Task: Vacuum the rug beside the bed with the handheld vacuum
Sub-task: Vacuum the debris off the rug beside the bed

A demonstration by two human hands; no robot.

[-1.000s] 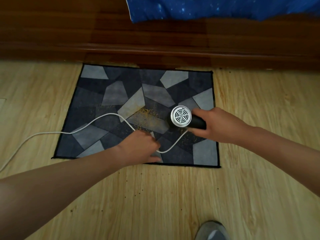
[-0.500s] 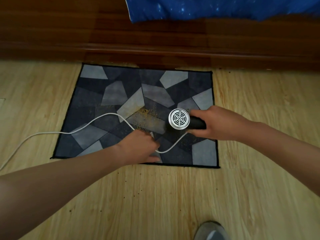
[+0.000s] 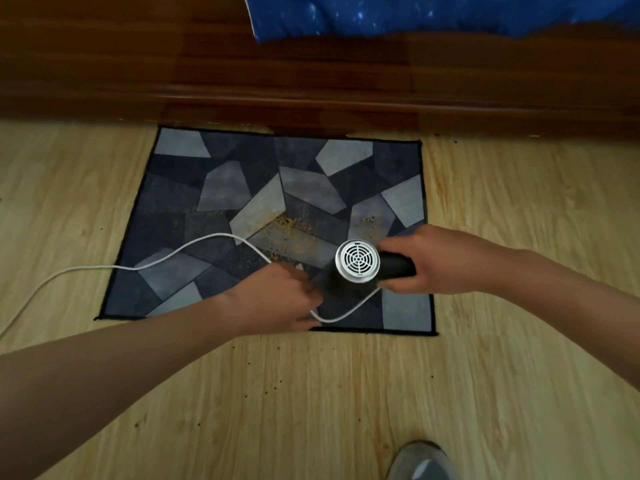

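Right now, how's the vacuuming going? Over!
Right hand grips vacuum, low over rug. Left hand at cord, grip blurred. Yellow crumbs on rug middle. Cord loops across rug, in the path.

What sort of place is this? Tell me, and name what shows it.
Most likely a bedroom, on the floor beside the bed: blue starry bedding hangs over a dark wooden bed frame, and a small grey patchwork rug lies right beside it on light wood flooring.

Right hand [image 3: 440, 261] around vacuum [image 3: 358, 261] over rug [image 3: 214, 188]
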